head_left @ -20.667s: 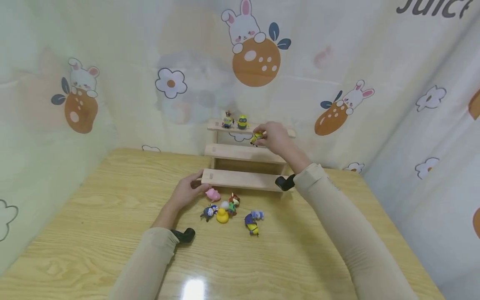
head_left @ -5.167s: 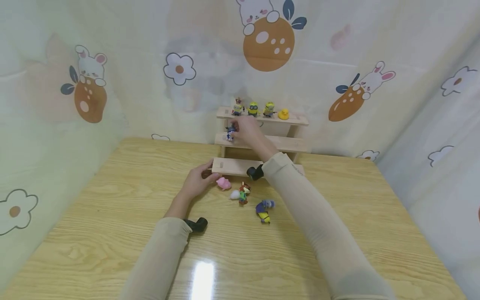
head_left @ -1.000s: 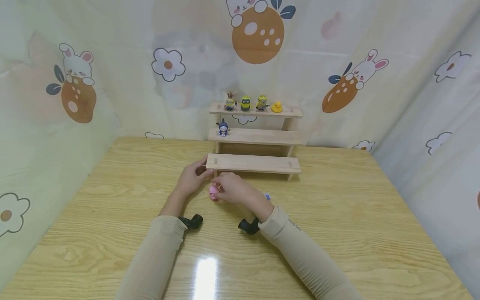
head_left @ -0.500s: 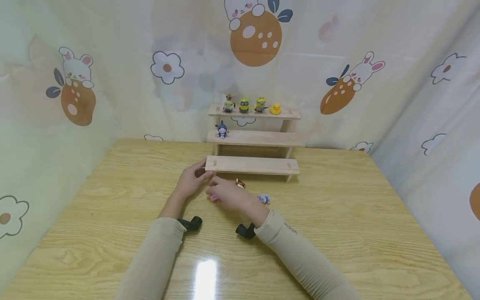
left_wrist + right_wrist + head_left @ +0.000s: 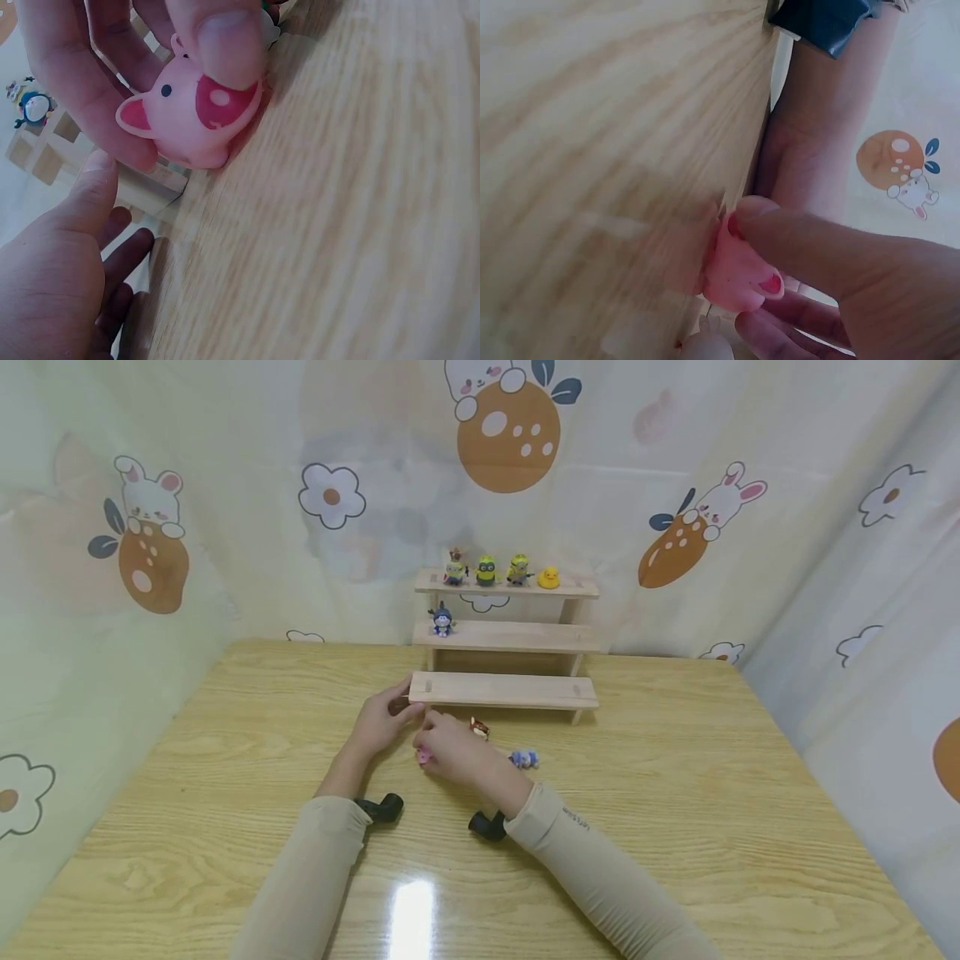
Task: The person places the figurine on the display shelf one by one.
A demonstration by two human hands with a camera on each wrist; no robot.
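Observation:
My right hand point(image 5: 457, 749) pinches a pink toy pig point(image 5: 199, 112) between thumb and fingers, low at the wooden tabletop. In the right wrist view, the pig's underside is right at the table. My left hand point(image 5: 378, 722) grips the left end of the lowest tier of a three-tier wooden display shelf point(image 5: 502, 690). A fox figure point(image 5: 480, 728) and a blue-grey figure point(image 5: 525, 759) lie near my right hand, partly hidden by it. A white toy point(image 5: 709, 346) shows beside the pig in the right wrist view.
On the top tier stand minion figures point(image 5: 486, 571) and a yellow rubber duck point(image 5: 549, 578). A blue figure point(image 5: 442, 621) stands at the left of the middle tier. Behind the shelf hangs a printed curtain point(image 5: 408, 460). The wooden table point(image 5: 675, 827) extends around both arms.
Earlier, a minion, the duck and the blue figure went onto the shelf. Over the last second, the right hand has shifted slightly nearer with the pig, uncovering the fox figure. Left hand stays put.

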